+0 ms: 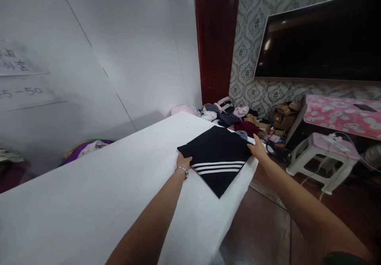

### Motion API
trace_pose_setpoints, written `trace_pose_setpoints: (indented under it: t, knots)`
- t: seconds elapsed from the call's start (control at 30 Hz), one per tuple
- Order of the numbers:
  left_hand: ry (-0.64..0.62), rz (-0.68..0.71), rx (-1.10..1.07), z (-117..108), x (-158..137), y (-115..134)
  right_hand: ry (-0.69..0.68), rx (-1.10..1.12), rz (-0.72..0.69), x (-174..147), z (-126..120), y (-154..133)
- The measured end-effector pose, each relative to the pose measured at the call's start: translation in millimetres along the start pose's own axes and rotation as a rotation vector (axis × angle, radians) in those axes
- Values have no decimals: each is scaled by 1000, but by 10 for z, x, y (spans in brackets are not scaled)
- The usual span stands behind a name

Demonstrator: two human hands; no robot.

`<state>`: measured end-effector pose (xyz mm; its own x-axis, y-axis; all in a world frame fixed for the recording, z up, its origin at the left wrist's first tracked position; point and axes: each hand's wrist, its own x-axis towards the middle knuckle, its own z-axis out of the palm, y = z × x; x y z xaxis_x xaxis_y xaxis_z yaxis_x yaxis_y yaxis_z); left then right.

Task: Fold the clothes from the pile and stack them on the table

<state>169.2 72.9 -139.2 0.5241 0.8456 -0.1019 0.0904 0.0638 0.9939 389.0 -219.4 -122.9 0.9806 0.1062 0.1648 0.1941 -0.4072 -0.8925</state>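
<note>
A black piece of clothing (216, 147) with three white stripes lies folded into a flat, roughly square shape near the far end of the white table (125, 185). My left hand (183, 162), with a bracelet at the wrist, grips its left edge, thumb on top and fingers tucked out of sight. On the opposite side, my right hand (257, 148) pinches the right corner by the table's edge. One striped corner of the garment points toward me. What kind of garment it is, I cannot make out.
Heaped clothes (229, 116) lie beyond the table's far end, with cardboard boxes (287, 116) to their right. A plastic stool (326, 153) carrying a power strip and cables stands at right. A purple-rimmed container (86, 149) sits between table and left wall.
</note>
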Motion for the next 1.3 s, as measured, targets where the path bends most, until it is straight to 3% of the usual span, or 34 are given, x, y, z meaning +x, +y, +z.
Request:
trace_pose_setpoints:
  t: [0.07, 0.13, 0.2, 0.37, 0.57, 0.67, 0.8, 0.97, 1.07, 1.13, 1.3]
  knots:
    - [-18, -42, -13, -1, -50, 7, -35, -303, -227, 37, 95, -89]
    - [-31, -66, -24, -5, -105, 16, -80, -476, -359, 75, 212, -174]
    - [-42, -77, -35, -16, -151, 27, -114, -458, -331, 133, 315, -233]
    - [-61, -90, -59, -47, -190, 35, -105, -258, -35, 372, 379, -226]
    - [-61, -97, -78, -43, -169, -1, -107, -103, 85, 529, 297, -154]
    - [-59, -98, -91, -40, -165, -21, -149, -66, 60, 542, 281, -162]
    - [-47, -92, -105, -42, -167, -43, -121, -182, -6, 547, 264, -222]
    - [-58, -94, -110, -36, -156, -69, -122, -329, -211, 453, 423, -354]
    - [-56, -91, -107, -30, -153, -95, -229, -585, -359, 369, 579, -349]
    - [-47, -85, -100, -27, -164, -115, -333, -742, -375, 342, 649, -297]
    - [-6, -65, -89, -17, -221, -142, -431, -795, -402, 407, 707, -172]
